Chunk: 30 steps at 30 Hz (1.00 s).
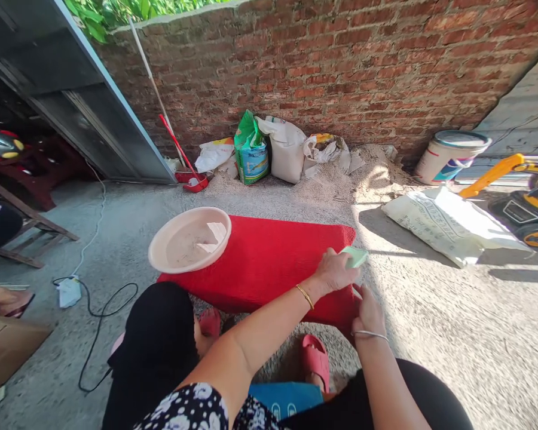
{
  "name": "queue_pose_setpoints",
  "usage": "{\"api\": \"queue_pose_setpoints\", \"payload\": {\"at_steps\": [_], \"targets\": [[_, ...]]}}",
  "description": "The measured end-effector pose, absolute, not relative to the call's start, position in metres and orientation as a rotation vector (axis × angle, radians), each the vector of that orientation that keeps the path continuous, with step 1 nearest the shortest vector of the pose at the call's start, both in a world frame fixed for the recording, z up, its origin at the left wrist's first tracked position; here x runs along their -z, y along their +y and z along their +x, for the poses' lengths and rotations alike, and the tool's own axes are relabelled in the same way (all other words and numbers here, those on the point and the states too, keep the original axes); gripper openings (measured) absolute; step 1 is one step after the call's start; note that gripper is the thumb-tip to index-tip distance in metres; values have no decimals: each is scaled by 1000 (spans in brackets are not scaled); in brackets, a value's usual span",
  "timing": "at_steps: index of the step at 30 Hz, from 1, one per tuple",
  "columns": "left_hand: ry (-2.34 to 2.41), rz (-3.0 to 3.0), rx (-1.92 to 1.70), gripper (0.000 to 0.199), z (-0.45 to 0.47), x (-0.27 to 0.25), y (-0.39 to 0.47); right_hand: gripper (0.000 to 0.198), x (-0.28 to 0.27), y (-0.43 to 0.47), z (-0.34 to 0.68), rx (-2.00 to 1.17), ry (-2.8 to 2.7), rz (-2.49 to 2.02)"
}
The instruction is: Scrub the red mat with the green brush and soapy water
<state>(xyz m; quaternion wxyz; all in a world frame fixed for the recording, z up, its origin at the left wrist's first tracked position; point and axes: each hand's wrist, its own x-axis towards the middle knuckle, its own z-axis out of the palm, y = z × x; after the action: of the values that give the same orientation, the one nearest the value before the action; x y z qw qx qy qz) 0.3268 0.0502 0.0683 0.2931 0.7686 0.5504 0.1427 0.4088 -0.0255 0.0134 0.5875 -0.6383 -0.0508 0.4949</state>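
Note:
A red cloth (278, 251) lies spread over a low bench or board in front of my knees. My left hand (338, 270), with a gold bracelet at the wrist, is closed around a pale green flat block (357, 257) above the cloth's right end. I cannot make out exactly what kind of thing the block is. Just below, my right hand (369, 310) grips the cloth's near right corner; part of its fingers is hidden. A pale pink basin (159, 254) of cloudy water stands on the left end of the cloth.
Along the brick wall (341, 71) are a green bag (251, 155), a white sack (287, 156), a red dustpan (196, 184) and a bucket (451, 158). A white sack (443, 224) lies to the right by a toy excavator (529, 206). A black cable (99, 334) crosses the floor at left.

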Motion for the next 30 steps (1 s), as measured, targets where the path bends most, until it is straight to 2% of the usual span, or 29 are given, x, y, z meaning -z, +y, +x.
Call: {"api": "queue_pose_setpoints", "payload": {"at_steps": [5,9,12,15,20,23,26,30], "targets": [[2113,1838,-372,41,200,-71,63,41,-33,-28,400,-1213,-49,-1487],[2324,1704,-345,43,131,-68,57,40,-37,-28,398,-1231,-47,-1496],[2328,1717,-345,42,139,-60,48,45,-35,-28,399,-1220,-4,-1485],[2207,1827,-365,38,193,-51,39,47,-30,-28,401,-1228,-26,-1485],[1647,2063,-398,42,305,-45,28,48,-18,-29,409,-1210,-121,-1554],[1397,2005,-379,48,335,-52,27,44,-14,-28,413,-1163,-187,-1639],[1415,1918,-418,50,314,-58,29,42,-18,-28,409,-1177,-141,-1617],[1813,1881,-465,38,226,-60,32,39,-31,-28,400,-1218,-22,-1503]]}}
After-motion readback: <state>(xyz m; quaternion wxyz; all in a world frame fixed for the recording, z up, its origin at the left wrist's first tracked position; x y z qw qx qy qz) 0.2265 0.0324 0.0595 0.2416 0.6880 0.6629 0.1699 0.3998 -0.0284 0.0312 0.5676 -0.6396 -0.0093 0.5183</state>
